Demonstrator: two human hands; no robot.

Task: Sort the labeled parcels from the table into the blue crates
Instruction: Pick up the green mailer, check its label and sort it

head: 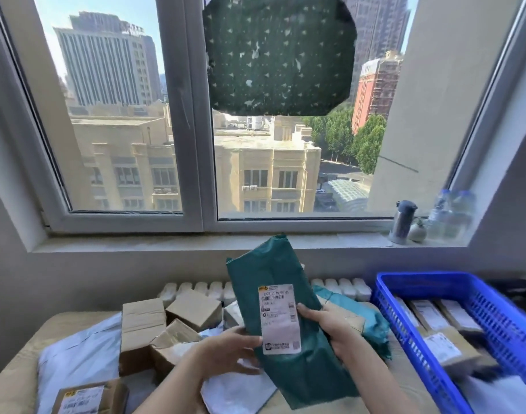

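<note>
Teal-green plastic wraps the soft parcel that a person holds up in front of the window, tilted, its white shipping label facing them. Both hands are closed on it. The left hand pinches the parcel's left edge, with the thumb lying at the label's lower corner. The right hand grips the right edge, thumb on the front and fingers curled behind. The parcel is in the air above the table, touching nothing but the hands.

Beneath and to the left lies the unsorted pile: several taped cardboard boxes, a pale mailer bag and, at the near left corner, a brown labeled box. Another green parcel lies just behind the right hand. On the right stands a blue crate with a mesh wall. It already holds a row of labeled parcels, though they are blurred.

The step in hand looks like reading the label to decide where this parcel belongs. Only one crate is visible, so I cannot tell which one is meant. If it is this one, the next move calls for carrying the parcel to the right, clearing the crate's near rim and laying it on the parcels inside. A limp bag like this is likely to sag if held by one edge.
</note>
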